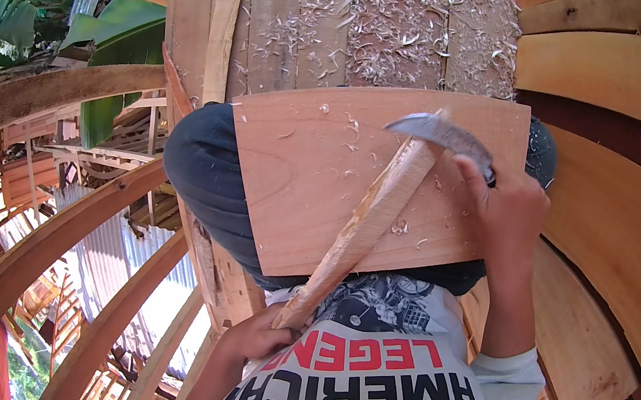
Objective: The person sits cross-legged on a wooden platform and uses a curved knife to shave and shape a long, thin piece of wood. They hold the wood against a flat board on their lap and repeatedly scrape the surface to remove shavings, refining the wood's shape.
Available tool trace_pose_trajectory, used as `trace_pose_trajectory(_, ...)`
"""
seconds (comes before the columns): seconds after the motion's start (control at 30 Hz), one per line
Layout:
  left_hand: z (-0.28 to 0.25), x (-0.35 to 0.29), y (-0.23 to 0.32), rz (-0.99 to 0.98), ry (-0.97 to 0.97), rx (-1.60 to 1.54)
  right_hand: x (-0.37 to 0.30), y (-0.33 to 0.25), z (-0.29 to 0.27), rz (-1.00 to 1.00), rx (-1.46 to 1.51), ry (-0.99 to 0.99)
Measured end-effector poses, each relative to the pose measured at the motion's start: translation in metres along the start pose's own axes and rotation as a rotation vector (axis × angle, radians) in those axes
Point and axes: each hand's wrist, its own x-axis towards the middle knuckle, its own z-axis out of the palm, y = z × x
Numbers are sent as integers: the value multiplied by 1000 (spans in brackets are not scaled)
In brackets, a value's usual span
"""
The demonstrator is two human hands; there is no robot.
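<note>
My right hand (510, 209) is closed round the handle of a knife with a curved blade (444, 133). The blade lies across the far end of a long, roughly shaped wooden stick (374, 210). Close to my body, my left hand (255, 336) grips the near end of that stick. The stick slants over a flat wooden board (291, 169) that rests across my lap, over my dark-trousered legs (214, 173). A few curled shavings (353, 126) lie on the board. My fist hides the knife's handle almost wholly.
Beyond the board, many wood shavings (395, 42) cover a plank floor (269, 28). Broad planks (623, 90) stand along the right. On the left are curved wooden bars (42, 245), with green leaves (122, 36) and corrugated metal sheets (94, 246) past them.
</note>
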Motion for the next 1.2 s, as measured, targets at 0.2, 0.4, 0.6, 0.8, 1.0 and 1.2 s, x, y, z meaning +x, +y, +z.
trace_pose_trajectory(0.2, -5, -12, -20, -14, -22, -73, 10, 18, -49, 160, 375, -90)
trace_pose_trajectory(0.4, -12, 0, -1, -163, -82, -117, -40, -19, -13, -211, 169, -191)
trace_pose_trajectory(0.6, -19, -3, -15, -140, -81, -130, 9, 23, -21, 194, 283, -179)
trace_pose_trajectory(0.8, -16, 5, -10, -122, -125, -204, -43, -22, -17, -254, 254, -273)
trace_pose_trajectory(1.0, -6, -5, 5, -185, -23, -113, -2, 5, 4, 85, 179, -163)
trace_pose_trajectory(1.2, -14, 1, 4, -171, -104, -74, -20, -8, -38, -104, 213, -269)
